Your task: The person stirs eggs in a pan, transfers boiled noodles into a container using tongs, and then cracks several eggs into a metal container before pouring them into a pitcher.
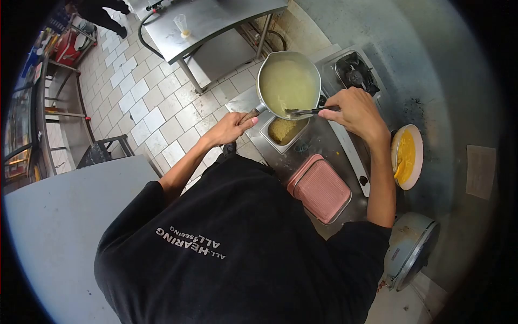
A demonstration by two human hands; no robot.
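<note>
One saucepan [260, 93] in left grip [233, 128]

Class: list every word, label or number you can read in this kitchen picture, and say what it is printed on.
"ALL-HEARING": white print on the black shirt, upside down here.
"ALL-SEEING": smaller line next to it, same shirt.
Paper sheet on the wall: blurred, unreadable.
Label on the rice cooker: too small.
Saucepan in the left hand, utensil in the right hand: no lettering seen.
</note>
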